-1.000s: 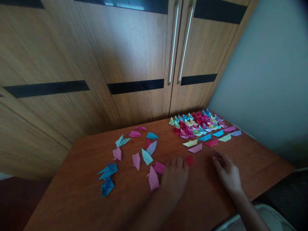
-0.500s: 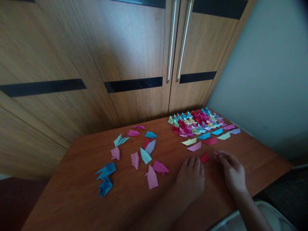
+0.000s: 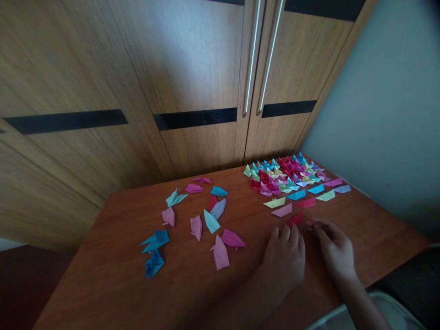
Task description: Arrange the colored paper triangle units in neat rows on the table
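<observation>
A red folded paper (image 3: pixel 294 219) lies near the right part of the table, just beyond the fingertips of my left hand (image 3: pixel 285 254). Those fingers are curled down together, touching its near edge. Close by on the right, my right hand (image 3: pixel 335 250) is closed in a pinch with thumb and forefinger together; anything between them is too blurred to make out. Beyond both hands lie flat folded paper boats, including a pink one (image 3: pixel 282 210), a red one (image 3: pixel 305 202) and a yellow one (image 3: pixel 274 202).
Many opened-out origami boats (image 3: pixel 280 176) stand packed in rows at the table's back right. Loose folded paper cranes, such as a pink one (image 3: pixel 220 253) and a blue one (image 3: pixel 155 263), are scattered to the left. A wooden cupboard (image 3: pixel 195 151) borders the table's far side; a wall (image 3: pixel 385 128) rises on the right.
My left hand has shifted right, nearer to my right hand. The red paper now shows a little farther from me, at a flatter angle. The view has swung slightly left.
</observation>
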